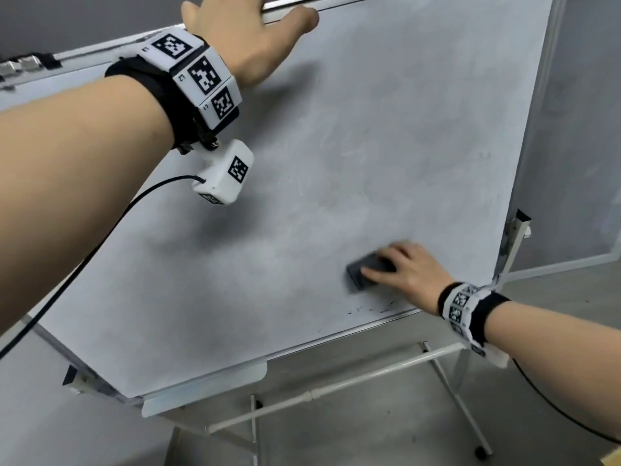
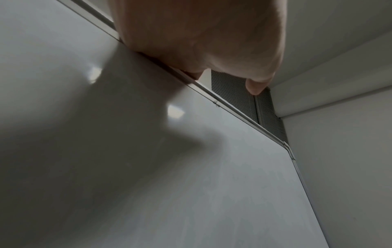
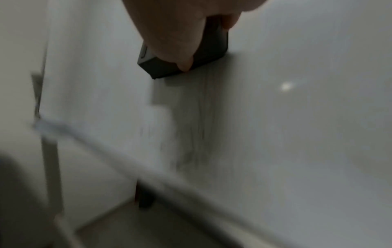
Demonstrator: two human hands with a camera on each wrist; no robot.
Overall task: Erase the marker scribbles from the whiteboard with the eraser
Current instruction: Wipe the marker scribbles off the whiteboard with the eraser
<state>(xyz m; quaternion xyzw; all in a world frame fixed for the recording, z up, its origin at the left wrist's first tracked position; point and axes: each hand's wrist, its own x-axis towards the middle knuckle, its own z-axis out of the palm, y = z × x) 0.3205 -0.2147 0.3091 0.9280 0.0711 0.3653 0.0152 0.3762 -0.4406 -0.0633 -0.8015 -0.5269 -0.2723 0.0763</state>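
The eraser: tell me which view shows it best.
The right wrist view. There the dark eraser fills the frame's upper part, pressed on the whiteboard in the right hand's grip, smears trailing below. The head view shows it small and blurred, half covered by fingers. The left wrist view shows none of it.

A grey, cloudy smear pattern is being shown across the white whiteboard (image 1: 369, 146), edged by a silver frame (image 1: 336, 334). A few short black marker scribbles (image 1: 373, 310) are being displayed near its lower edge. The eraser (image 1: 364, 272) is being seen as dark charcoal. Black-and-white square code patterns are being carried on both wristbands (image 1: 198, 75).
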